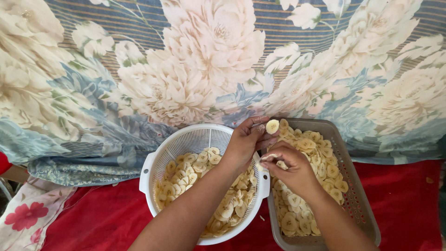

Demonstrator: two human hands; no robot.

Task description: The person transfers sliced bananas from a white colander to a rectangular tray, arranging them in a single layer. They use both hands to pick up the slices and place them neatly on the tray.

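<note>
My left hand (244, 144) hovers between a white round colander (149, 163) and a grey rectangular basket (353, 186), pinching a pale round banana slice (272, 126) at its fingertips. My right hand (292, 168) is just below it over the grey basket, fingers curled around a small pale piece; whether it is a slice or a tool I cannot tell. The colander holds several yellowish banana slices (195, 169). The basket is also filled with similar slices (320, 148).
A red cloth (404, 200) lies under both containers. Behind them hangs a large floral fabric (186, 69) in cream and blue. A white cloth with red flowers (28, 216) lies at the lower left.
</note>
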